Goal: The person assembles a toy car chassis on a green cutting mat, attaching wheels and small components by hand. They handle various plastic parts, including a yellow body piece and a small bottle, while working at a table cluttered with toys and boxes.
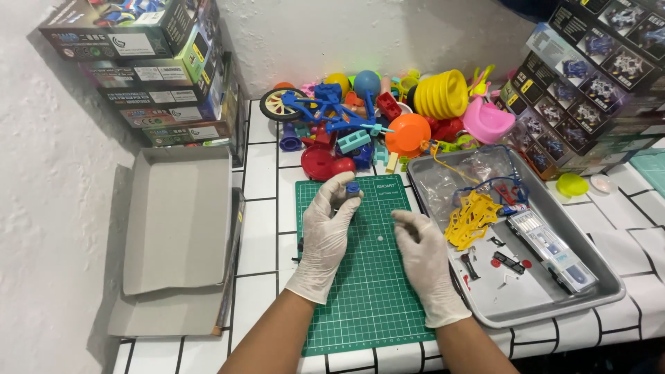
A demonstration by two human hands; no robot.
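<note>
Both my hands wear white gloves and rest over a green cutting mat (367, 291). My left hand (327, 228) pinches a small blue plastic part (352, 188) between thumb and fingertips near the mat's far edge. My right hand (424, 253) lies over the mat's right side with its fingers curled and slightly apart, holding nothing that I can see. A tiny pale piece (379, 238) sits on the mat between the hands.
A grey metal tray (596, 291) at right holds a yellow parts frame (472, 218), a white and blue body shell (551, 249), clear bags and small pieces. Colourful plastic toys (388, 118) pile up at the back. An open cardboard box (176, 235) lies left. Stacked boxes stand at both sides.
</note>
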